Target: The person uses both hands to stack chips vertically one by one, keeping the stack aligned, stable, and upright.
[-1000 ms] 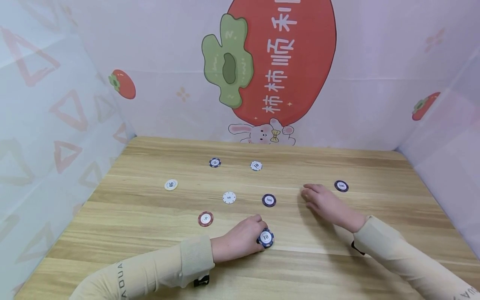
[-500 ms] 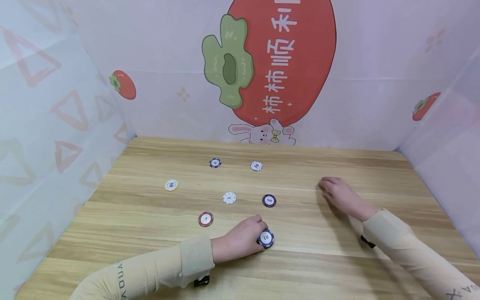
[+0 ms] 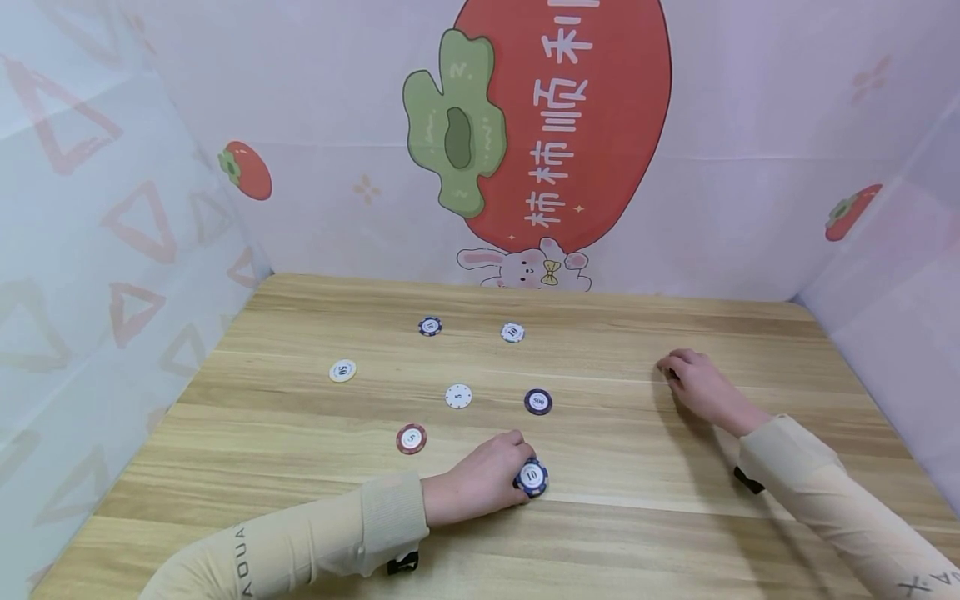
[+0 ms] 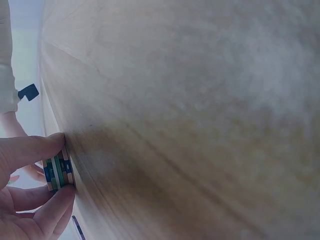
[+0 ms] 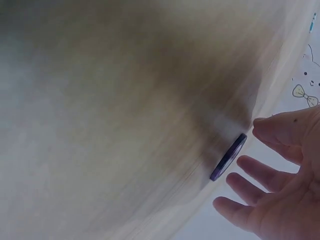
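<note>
Chip stack (image 3: 532, 477), topped by a blue chip marked 10, sits toward the near middle of the worktop (image 3: 637, 542), pinched between the fingers of the left hand (image 3: 480, 477). On the right side, the right hand (image 3: 708, 393) has its fingers spread about a dark purple chip (image 5: 228, 157); whether any finger touches it is hard to tell. Beyond the left hand lie a dark chip marked 500 (image 3: 537, 402) and a white chip marked 5 (image 3: 459, 396).
</note>
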Tool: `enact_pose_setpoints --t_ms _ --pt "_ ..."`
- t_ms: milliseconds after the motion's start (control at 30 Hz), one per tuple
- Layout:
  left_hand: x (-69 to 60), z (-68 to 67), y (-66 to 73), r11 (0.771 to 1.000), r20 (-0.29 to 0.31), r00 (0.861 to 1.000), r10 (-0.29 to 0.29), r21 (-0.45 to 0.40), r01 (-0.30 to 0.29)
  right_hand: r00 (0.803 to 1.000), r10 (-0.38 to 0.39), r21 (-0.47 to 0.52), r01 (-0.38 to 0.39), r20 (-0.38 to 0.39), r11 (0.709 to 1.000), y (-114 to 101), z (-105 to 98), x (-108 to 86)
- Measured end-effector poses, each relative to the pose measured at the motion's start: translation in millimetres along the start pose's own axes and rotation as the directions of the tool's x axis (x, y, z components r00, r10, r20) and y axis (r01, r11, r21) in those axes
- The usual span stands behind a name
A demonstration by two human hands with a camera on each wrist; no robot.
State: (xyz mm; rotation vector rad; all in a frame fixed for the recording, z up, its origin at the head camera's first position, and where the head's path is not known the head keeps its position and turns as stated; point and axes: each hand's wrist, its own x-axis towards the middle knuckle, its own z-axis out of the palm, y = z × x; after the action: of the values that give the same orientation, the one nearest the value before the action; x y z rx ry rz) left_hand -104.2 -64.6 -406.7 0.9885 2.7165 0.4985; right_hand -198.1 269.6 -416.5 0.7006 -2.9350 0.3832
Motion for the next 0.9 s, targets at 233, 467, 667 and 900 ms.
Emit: enact_pose_setpoints --t_ms 233,467,667,900 --pt "-0.5 -0.8 -0.1 1.0 0.009 1.0 -0.003 -0.006 0.003 1.0 0.026 -0.002 -0.026 0.015 1.0 0.3 -1.8 -1.0" --pt "-0.4 -0.9 0.6 1.0 0.017 1.0 -0.013 -0.011 0.013 0.995 0.093 -0.006 -0.093 0.047 0.996 1.9 -2.0 0.3" --pt "0.1 0.4 -0.6 1.0 0.002 1.0 -0.001 0.001 0.001 0.991 0.119 0.001 -0.119 0.057 0.993 1.5 -3.2 3.2" --pt "0.6 1.6 -1.3 1.0 -0.005 1.0 0.006 0.006 -0.006 0.995 0.099 -0.008 -0.099 0.01 0.995 6.9 -3.5 4.2"
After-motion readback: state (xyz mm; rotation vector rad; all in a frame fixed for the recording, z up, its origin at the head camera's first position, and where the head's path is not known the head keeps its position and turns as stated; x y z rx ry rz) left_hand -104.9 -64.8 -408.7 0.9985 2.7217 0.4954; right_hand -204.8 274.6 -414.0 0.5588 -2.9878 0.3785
